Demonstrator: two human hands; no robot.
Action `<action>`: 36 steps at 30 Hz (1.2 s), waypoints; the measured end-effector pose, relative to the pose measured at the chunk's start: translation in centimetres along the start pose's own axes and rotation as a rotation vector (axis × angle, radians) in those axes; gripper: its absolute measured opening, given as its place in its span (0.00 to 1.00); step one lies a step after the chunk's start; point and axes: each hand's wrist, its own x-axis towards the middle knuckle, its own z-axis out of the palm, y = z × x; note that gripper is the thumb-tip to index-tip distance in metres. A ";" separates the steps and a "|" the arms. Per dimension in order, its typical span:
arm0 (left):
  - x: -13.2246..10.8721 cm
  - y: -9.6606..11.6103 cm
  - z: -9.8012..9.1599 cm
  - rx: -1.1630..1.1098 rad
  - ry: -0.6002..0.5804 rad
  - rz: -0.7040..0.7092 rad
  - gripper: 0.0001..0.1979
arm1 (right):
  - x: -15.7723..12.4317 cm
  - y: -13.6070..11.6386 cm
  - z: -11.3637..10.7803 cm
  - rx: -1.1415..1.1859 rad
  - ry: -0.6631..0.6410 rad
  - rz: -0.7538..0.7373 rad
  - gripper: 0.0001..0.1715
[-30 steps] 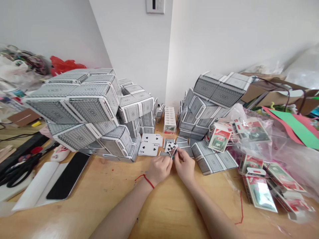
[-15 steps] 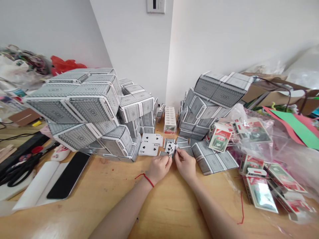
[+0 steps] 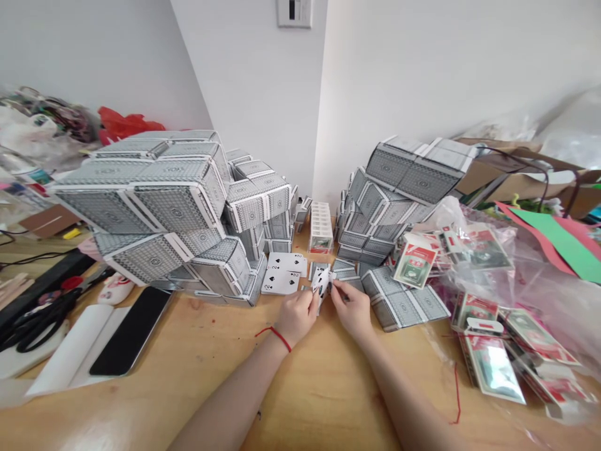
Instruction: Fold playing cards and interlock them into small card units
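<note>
Between my two hands is a playing card with black spade pips, tilted up off the table. The fingers of my left hand are closed on its left side. My right hand pinches at its right edge, thumb and forefinger together. Just left of them lie face-up two-of-spades cards, overlapping. Grey patterned cards lie face down behind my right hand. Beside it rests a low grey block built of folded cards.
Tall stacks of card blocks stand at left and right. Between them is a row of boxed decks. Red-and-green card boxes and plastic wrap fill the right side. A phone and black scissors lie left.
The card between my hands has turned more upright and looks narrower. My left hand has shifted slightly left and down; the stacks stand as before.
</note>
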 end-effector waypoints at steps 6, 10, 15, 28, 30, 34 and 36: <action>-0.2 0.4 0.1 -0.052 -0.023 -0.015 0.15 | -0.7 -0.5 0.4 -0.305 0.123 -0.146 0.12; -0.2 0.3 0.1 -0.034 0.010 -0.072 0.15 | -0.4 -0.6 0.2 -0.172 0.066 -0.146 0.12; 0.0 0.4 0.2 -0.101 0.009 -0.182 0.15 | -0.2 -0.6 0.4 -0.128 0.070 -0.158 0.11; 0.1 -0.3 0.3 -0.321 -0.066 -0.370 0.17 | 0.2 -0.7 0.1 0.544 -0.046 0.318 0.16; 0.1 -0.4 0.3 -0.335 -0.070 -0.382 0.17 | 0.5 -0.6 0.1 0.782 -0.150 0.427 0.15; 0.1 -0.5 0.0 -0.345 -0.084 -0.372 0.17 | 0.6 -0.8 -0.1 1.017 -0.377 0.541 0.15; 0.1 -0.4 -0.1 -0.357 -0.099 -0.368 0.17 | 0.6 -0.9 -0.2 1.032 -0.409 0.546 0.14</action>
